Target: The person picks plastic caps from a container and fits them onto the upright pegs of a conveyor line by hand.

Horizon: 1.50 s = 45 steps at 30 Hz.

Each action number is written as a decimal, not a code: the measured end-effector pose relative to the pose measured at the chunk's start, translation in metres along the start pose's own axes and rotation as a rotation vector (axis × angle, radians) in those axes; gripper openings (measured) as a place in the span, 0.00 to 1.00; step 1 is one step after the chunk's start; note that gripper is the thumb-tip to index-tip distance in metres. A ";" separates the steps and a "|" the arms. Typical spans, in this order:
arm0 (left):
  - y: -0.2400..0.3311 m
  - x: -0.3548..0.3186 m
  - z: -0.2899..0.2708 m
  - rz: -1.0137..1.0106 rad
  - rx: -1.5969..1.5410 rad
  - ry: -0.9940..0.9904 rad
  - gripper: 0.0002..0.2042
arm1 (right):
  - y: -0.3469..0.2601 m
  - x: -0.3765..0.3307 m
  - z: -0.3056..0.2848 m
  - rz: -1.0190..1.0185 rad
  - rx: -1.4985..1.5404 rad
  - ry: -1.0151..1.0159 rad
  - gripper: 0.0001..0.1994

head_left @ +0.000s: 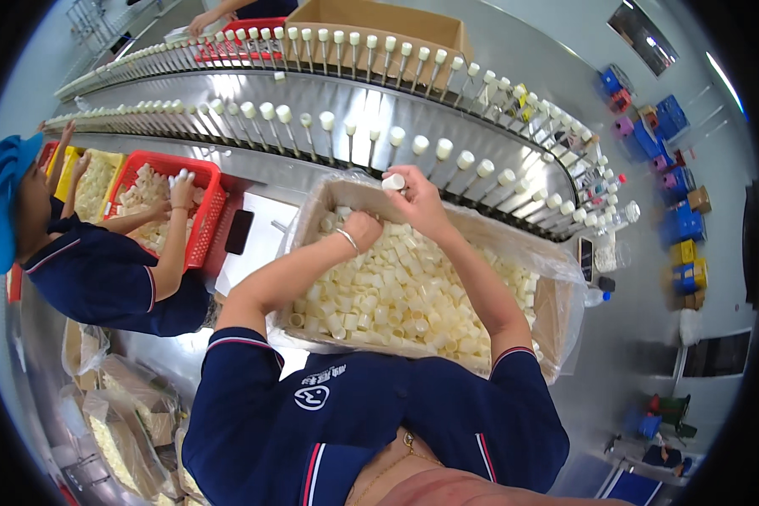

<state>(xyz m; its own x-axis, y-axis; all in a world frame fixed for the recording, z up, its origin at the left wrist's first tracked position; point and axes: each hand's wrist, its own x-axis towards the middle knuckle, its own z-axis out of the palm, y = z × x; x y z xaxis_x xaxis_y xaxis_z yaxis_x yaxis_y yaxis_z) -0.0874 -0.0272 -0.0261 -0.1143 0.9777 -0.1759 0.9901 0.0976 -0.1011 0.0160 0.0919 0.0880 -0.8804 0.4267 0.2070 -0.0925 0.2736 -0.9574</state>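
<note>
The right hand [417,196] pinches one cream cap [394,181] in its fingers above the far rim of a lined cardboard box [557,325] full of caps. The left hand [361,229], loosely curled, digs into the caps; whether it grips any is hidden. A co-worker's red basket [201,221] at left holds caps too.

Pale glossy floor [649,337], bright window [645,35], stacked blue crates [679,223] beyond.
</note>
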 end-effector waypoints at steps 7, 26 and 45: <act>0.000 -0.010 -0.019 0.044 -0.055 0.052 0.11 | -0.013 0.107 0.020 -0.357 -0.537 0.035 0.15; -0.003 -0.004 -0.021 0.080 -0.229 -0.077 0.18 | 0.022 0.107 0.026 -0.252 -1.003 0.254 0.15; -0.153 0.003 -0.125 -0.410 -0.399 0.572 0.15 | 0.086 -0.113 0.027 -0.251 -0.821 -0.379 0.18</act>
<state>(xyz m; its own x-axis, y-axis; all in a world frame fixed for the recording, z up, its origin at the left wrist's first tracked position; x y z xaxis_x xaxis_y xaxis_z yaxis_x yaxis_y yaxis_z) -0.2292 -0.0156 0.1110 -0.5216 0.7832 0.3383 0.8457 0.4221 0.3267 0.0947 0.0441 -0.0230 -0.9854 0.0034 0.1703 -0.0698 0.9038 -0.4221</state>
